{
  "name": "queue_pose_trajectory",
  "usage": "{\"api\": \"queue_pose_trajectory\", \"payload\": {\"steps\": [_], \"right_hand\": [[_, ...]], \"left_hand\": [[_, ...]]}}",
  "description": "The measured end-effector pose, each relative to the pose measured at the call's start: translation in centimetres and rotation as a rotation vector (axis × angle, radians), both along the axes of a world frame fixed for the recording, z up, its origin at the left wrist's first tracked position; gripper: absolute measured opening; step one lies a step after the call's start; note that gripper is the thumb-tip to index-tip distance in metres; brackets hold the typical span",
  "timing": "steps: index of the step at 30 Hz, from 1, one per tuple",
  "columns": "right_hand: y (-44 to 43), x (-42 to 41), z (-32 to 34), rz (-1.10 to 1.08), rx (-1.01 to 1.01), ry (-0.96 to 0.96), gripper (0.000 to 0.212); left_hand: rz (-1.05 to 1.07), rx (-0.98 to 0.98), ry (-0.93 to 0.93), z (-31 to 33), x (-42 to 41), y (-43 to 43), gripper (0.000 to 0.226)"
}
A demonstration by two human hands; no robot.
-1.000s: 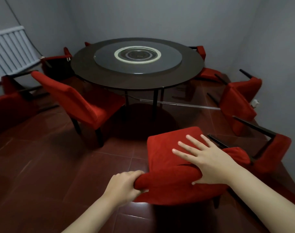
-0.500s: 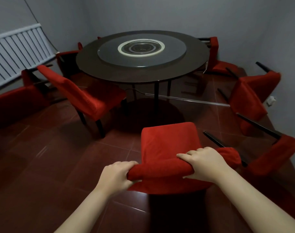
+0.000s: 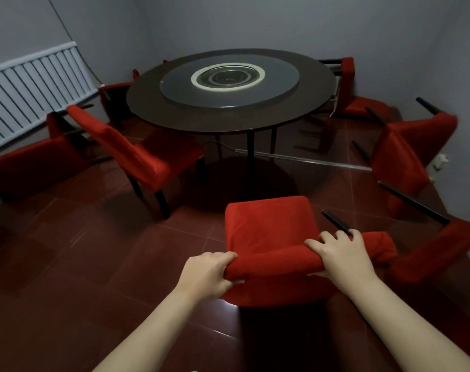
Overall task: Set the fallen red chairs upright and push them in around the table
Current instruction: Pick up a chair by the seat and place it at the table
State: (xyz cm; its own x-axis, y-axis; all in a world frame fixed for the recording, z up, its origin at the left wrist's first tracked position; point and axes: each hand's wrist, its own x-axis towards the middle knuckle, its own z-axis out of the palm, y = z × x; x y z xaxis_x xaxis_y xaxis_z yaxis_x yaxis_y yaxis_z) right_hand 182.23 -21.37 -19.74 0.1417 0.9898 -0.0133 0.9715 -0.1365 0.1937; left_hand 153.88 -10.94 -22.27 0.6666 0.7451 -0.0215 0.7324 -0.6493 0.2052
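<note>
Chair point(image 3: 268, 226) red, fabric-covered, upright, facing round table point(image 3: 174, 114), standing apart from it. Our left hand point(image 3: 207, 272), right hand point(image 3: 341, 257) curl fingers over backrest top. Dark red tile floor point(image 3: 81, 251), grey walls point(image 3: 228, 22).

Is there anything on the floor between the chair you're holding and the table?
Nothing visible. The left hand and right hand grip the chair, and only bare floor tiles lie between it and the table. A fallen chair lies close on the right, beside that path.

Red tile floor point(image 3: 81, 264): round table point(image 3: 158, 108) standing, upright chair point(image 3: 148, 162) left, toppled chairs point(image 3: 400, 162) right.
</note>
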Motion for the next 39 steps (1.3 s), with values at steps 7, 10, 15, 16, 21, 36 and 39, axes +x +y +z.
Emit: {"api": "queue_pose_trajectory", "payload": {"steps": [7, 10, 15, 16, 21, 36, 39], "right_hand": [[2.2, -0.8, 0.2, 0.081, 0.038, 0.019, 0.071], [4.2, -1.0, 0.1, 0.115, 0.034, 0.032, 0.070], [8.2, -2.3, 1.2, 0.213, 0.021, -0.007, 0.068], [9.0, -2.6, 1.3, 0.244, 0.017, -0.017, 0.068], [10.6, -4.1, 1.3, 0.321, -0.024, 0.010, 0.075], [7.1, -5.9, -0.8, 0.311, -0.039, 0.149, 0.124], [5.9, -5.7, -0.5, 0.340, -0.049, 0.138, 0.129]], "left_hand": [[-0.070, 0.034, 0.036, 0.4, -1.8, 1.6, 0.066], [-0.065, 0.091, 0.006, 0.9, -2.2, 3.2, 0.066], [-0.049, 0.132, -0.019, 2.3, -4.1, 6.4, 0.059], [-0.044, 0.155, -0.032, 2.4, -4.7, 6.9, 0.058], [-0.064, 0.112, -0.014, 2.0, -6.8, 8.2, 0.055], [0.052, 0.299, 0.114, 0.2, -8.3, 3.7, 0.095], [0.055, 0.296, 0.141, 0.1, -7.2, 1.5, 0.112]]}}
